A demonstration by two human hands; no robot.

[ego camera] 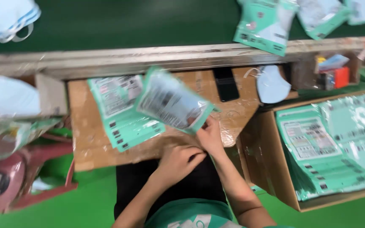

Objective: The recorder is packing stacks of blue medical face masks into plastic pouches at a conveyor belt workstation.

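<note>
Our right hand (210, 134) pinches the lower corner of a green pouch (172, 101) and holds it tilted just above the desk (85, 139), close to its front edge. Our left hand (178, 160) sits curled beside it at the front edge, fingers folded in; we cannot tell whether it holds anything, and it seems to touch the right hand near the pouch's corner.

Just left of the raised pouch, a small stack of like pouches (121, 112) lies flat toward the middle of the desk. At the back edge lie a dark phone (226, 84) and a white mask (272, 84). Off the right edge stands an open carton (271, 169) filled with more green pouches. Beyond the back edge runs a rail (148, 57), with a green belt (127, 21) behind it carrying more pouches (265, 23). Off the left edge a red stool (26, 177) is partly in view.

We judge the step in hand to be handling one pouch at its corner, perhaps closing or checking it, though blur hides the detail. The next move would call for a steady pinch on that corner and level travel, so the pouch lands square wherever it is laid.
</note>
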